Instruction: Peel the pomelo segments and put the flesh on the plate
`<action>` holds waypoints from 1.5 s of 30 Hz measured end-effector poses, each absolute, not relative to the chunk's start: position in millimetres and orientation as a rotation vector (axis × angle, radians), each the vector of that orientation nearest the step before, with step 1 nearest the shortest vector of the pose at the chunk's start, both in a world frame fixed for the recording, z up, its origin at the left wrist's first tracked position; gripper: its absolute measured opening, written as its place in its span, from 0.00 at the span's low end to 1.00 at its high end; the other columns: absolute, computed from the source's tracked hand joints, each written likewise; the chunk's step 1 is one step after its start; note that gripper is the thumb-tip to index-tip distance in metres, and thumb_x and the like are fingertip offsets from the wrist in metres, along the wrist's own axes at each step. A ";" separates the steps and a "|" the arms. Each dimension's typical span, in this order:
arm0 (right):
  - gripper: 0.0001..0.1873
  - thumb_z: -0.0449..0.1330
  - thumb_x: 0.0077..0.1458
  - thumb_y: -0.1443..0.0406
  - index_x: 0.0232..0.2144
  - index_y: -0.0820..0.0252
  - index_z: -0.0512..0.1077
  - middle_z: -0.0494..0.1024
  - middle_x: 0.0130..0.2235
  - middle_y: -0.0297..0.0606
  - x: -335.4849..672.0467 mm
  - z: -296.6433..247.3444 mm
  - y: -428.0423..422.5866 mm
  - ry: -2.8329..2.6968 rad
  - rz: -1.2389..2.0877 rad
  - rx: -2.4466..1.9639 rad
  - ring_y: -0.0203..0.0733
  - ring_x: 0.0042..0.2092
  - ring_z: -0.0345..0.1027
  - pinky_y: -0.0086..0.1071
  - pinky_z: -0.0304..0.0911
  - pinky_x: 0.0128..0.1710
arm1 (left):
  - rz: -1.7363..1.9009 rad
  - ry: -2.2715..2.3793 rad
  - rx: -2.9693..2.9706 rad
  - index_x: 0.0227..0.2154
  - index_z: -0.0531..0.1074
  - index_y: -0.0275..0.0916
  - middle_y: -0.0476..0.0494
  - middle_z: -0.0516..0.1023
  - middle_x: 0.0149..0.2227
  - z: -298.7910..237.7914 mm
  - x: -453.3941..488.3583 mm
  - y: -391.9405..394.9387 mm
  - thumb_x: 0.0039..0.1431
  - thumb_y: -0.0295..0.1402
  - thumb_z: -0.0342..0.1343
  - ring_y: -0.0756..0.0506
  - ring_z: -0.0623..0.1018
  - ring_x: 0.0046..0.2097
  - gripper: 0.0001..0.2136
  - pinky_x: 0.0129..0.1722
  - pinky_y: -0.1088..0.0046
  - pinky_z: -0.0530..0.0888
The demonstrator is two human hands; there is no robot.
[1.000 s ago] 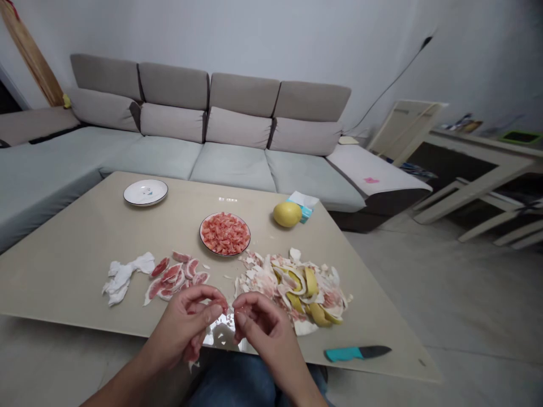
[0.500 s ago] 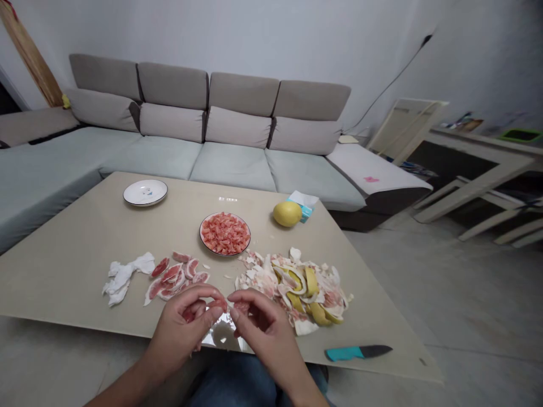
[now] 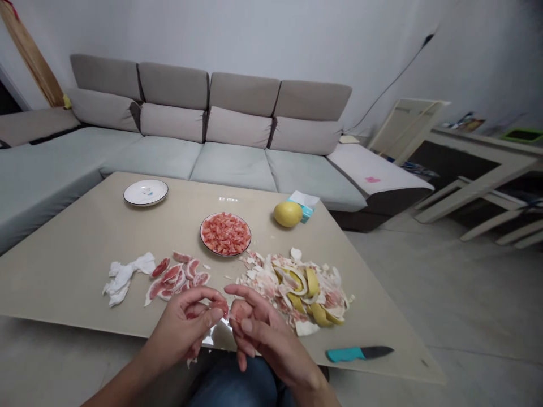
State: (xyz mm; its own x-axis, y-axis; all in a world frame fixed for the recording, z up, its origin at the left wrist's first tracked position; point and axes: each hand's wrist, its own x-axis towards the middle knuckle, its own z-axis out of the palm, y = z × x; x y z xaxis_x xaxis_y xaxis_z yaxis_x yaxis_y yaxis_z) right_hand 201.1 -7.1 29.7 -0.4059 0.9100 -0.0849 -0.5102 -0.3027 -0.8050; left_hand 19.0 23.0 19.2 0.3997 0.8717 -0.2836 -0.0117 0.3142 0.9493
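Observation:
Near the table's front edge, my left hand (image 3: 190, 319) is closed on a pink pomelo segment (image 3: 220, 307), with a scrap of white membrane hanging below its fingers. My right hand (image 3: 265, 330) is beside it, index finger stretched out, with a small pink piece of pomelo flesh (image 3: 240, 312) held in its curled fingers. Unpeeled red segments (image 3: 173, 277) lie to the left. Beyond the hands, a plate (image 3: 201, 240) carries a heap of pink pomelo pulp (image 3: 225, 233). White membrane and yellow rind form a peel pile (image 3: 297, 288) on the right.
A turquoise-handled knife (image 3: 360, 353) lies at the front right of the table (image 3: 85, 243). Crumpled white tissue (image 3: 125, 277) is on the left, a white plate (image 3: 145, 193) farther back. A whole yellow pomelo (image 3: 288, 215) sits against a tissue pack (image 3: 306, 204). Behind stands a sofa (image 3: 231, 164).
My right hand has turned and its index finger has lifted and straightened, showing the pink piece in its fingers. My left hand stays nearly in place with its segment.

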 end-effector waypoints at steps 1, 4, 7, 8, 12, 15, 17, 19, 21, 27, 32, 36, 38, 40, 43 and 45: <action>0.24 0.66 0.52 0.63 0.51 0.56 0.68 0.67 0.29 0.28 201.8 28.8 -6.4 -0.845 1.893 -0.643 0.26 0.21 0.55 0.26 0.68 0.21 | 0.729 0.982 1.087 0.38 0.73 0.38 0.56 0.67 0.14 18.5 18.6 23.0 0.51 0.48 0.62 0.57 0.61 0.11 0.19 0.09 0.84 0.58; 0.24 0.65 0.51 0.64 0.51 0.57 0.68 0.66 0.28 0.27 204.1 27.6 -4.0 -0.770 1.967 -0.552 0.25 0.20 0.53 0.24 0.67 0.19 | 0.737 0.977 1.066 0.37 0.72 0.38 0.57 0.67 0.14 17.5 18.1 23.3 0.50 0.48 0.62 0.57 0.60 0.11 0.19 0.09 0.84 0.58; 0.21 0.66 0.51 0.63 0.47 0.59 0.70 0.66 0.28 0.27 204.6 26.6 -1.3 -0.767 1.979 -0.575 0.25 0.20 0.53 0.24 0.67 0.20 | 0.719 0.980 1.069 0.37 0.72 0.37 0.58 0.65 0.12 17.6 18.3 24.6 0.50 0.48 0.63 0.56 0.60 0.11 0.20 0.09 0.84 0.58; 0.19 0.67 0.51 0.63 0.45 0.60 0.71 0.65 0.27 0.27 204.1 25.9 -0.3 -0.773 1.968 -0.604 0.25 0.21 0.53 0.24 0.67 0.20 | 0.712 0.981 1.070 0.37 0.72 0.37 0.58 0.64 0.12 17.6 18.3 25.2 0.50 0.48 0.62 0.56 0.59 0.10 0.20 0.08 0.84 0.58; 0.13 0.68 0.51 0.60 0.35 0.63 0.72 0.66 0.23 0.28 201.0 21.9 3.4 -0.787 1.924 -0.708 0.26 0.21 0.54 0.25 0.68 0.22 | 0.720 0.986 1.061 0.37 0.72 0.37 0.58 0.65 0.12 17.2 17.8 27.8 0.50 0.48 0.63 0.57 0.60 0.10 0.19 0.08 0.84 0.58; 0.14 0.68 0.50 0.59 0.32 0.64 0.73 0.67 0.22 0.29 200.4 18.3 5.9 -0.783 1.934 -0.730 0.26 0.20 0.54 0.24 0.68 0.22 | 0.723 0.971 1.047 0.36 0.72 0.37 0.57 0.66 0.13 15.3 16.7 29.2 0.51 0.47 0.63 0.57 0.60 0.10 0.18 0.08 0.85 0.58; 0.14 0.68 0.49 0.60 0.31 0.65 0.73 0.66 0.21 0.28 201.1 15.8 7.6 -0.754 1.961 -0.709 0.25 0.19 0.52 0.22 0.67 0.20 | 0.711 0.953 1.025 0.36 0.72 0.37 0.57 0.66 0.13 13.3 16.1 29.9 0.51 0.46 0.63 0.57 0.60 0.10 0.18 0.08 0.84 0.58; 0.13 0.68 0.49 0.60 0.31 0.65 0.73 0.65 0.20 0.28 202.3 13.2 9.5 -0.695 1.998 -0.677 0.24 0.18 0.49 0.21 0.66 0.18 | 0.711 0.931 0.993 0.36 0.72 0.37 0.57 0.66 0.13 11.0 15.9 30.5 0.51 0.46 0.63 0.57 0.60 0.10 0.18 0.08 0.84 0.58; 0.12 0.68 0.49 0.61 0.31 0.65 0.73 0.66 0.21 0.28 203.6 11.1 11.4 -0.624 2.024 -0.649 0.23 0.17 0.47 0.19 0.65 0.17 | 0.721 0.910 0.966 0.36 0.72 0.37 0.58 0.65 0.12 9.3 16.1 31.2 0.52 0.46 0.63 0.57 0.60 0.10 0.17 0.08 0.85 0.57; 0.13 0.68 0.48 0.61 0.32 0.64 0.73 0.66 0.22 0.28 205.4 6.9 16.4 -0.529 2.057 -0.598 0.23 0.17 0.45 0.16 0.59 0.15 | 0.710 0.896 0.912 0.34 0.73 0.36 0.57 0.64 0.11 11.1 17.8 34.4 0.50 0.45 0.64 0.57 0.59 0.09 0.17 0.08 0.84 0.57; 0.12 0.68 0.48 0.61 0.31 0.65 0.72 0.65 0.22 0.28 203.6 3.6 21.1 -0.517 2.016 -0.682 0.23 0.18 0.45 0.16 0.58 0.16 | 0.666 0.782 0.867 0.32 0.73 0.36 0.59 0.62 0.10 8.4 14.8 37.3 0.53 0.44 0.63 0.58 0.55 0.10 0.15 0.08 0.85 0.56; 0.12 0.67 0.49 0.62 0.30 0.65 0.72 0.66 0.23 0.29 201.5 3.8 24.1 -0.530 1.999 -0.717 0.23 0.18 0.45 0.16 0.59 0.16 | 0.670 0.659 0.797 0.32 0.74 0.35 0.60 0.61 0.13 2.3 11.3 39.6 0.54 0.39 0.63 0.60 0.52 0.11 0.11 0.10 0.86 0.55; 0.11 0.67 0.49 0.62 0.30 0.64 0.73 0.66 0.23 0.29 200.6 4.8 25.0 -0.534 2.000 -0.727 0.23 0.18 0.46 0.16 0.58 0.16 | 0.666 0.623 0.762 0.32 0.74 0.35 0.56 0.68 0.17 -0.6 10.1 41.0 0.53 0.38 0.64 0.61 0.52 0.12 0.11 0.10 0.86 0.56; 0.11 0.67 0.48 0.62 0.30 0.64 0.73 0.66 0.23 0.29 199.8 5.8 25.5 -0.535 1.999 -0.730 0.23 0.18 0.47 0.16 0.59 0.17 | 0.661 0.600 0.738 0.32 0.74 0.35 0.51 0.74 0.24 -3.4 9.2 42.8 0.52 0.38 0.65 0.62 0.53 0.12 0.11 0.09 0.87 0.56; 0.11 0.68 0.48 0.62 0.30 0.65 0.73 0.66 0.22 0.29 198.4 6.8 25.8 -0.534 1.995 -0.727 0.24 0.18 0.46 0.17 0.61 0.17 | 0.675 0.567 0.711 0.32 0.73 0.36 0.48 0.77 0.29 -8.3 8.3 45.6 0.53 0.37 0.65 0.63 0.53 0.13 0.10 0.09 0.88 0.57; 0.11 0.68 0.48 0.62 0.30 0.65 0.74 0.66 0.21 0.29 197.3 7.1 25.7 -0.533 1.998 -0.726 0.24 0.18 0.45 0.18 0.62 0.17 | 0.689 0.529 0.673 0.34 0.71 0.37 0.48 0.78 0.29 -12.0 7.4 47.0 0.53 0.36 0.64 0.63 0.52 0.12 0.10 0.09 0.88 0.56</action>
State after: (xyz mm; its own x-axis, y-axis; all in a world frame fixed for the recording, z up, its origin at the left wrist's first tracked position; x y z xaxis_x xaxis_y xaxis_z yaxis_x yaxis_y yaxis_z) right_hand 197.3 25.7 7.1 -0.4078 0.8691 -0.2799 -0.6144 -0.4880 -0.6200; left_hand 7.4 47.0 -12.0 0.6593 0.7191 -0.2196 -0.3975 0.5813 0.7100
